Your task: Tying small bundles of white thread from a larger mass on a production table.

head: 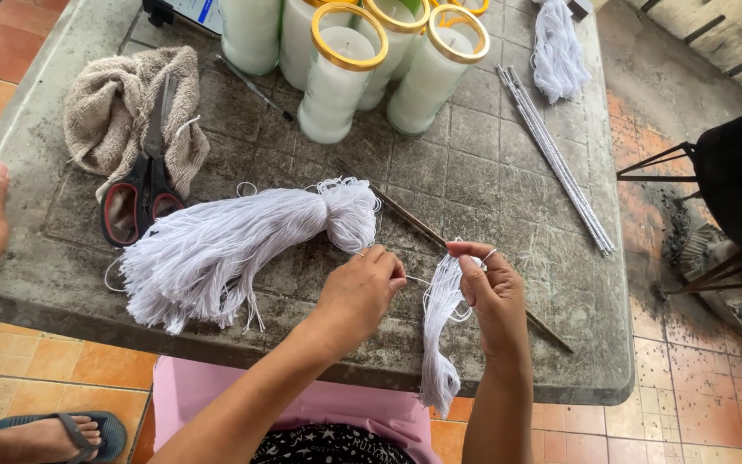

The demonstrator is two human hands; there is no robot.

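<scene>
- Head view: right hand [495, 296] pinches a small string bundle [440, 331] hanging over the table [491, 172] edge.
- Left hand [362, 292], fingertips closed, pulls one strand [418, 279] from it.
- Big skein [234, 241] lies left of that bundle.
- String looks light, limp, tangle-prone; best pinched near the ends.
</scene>
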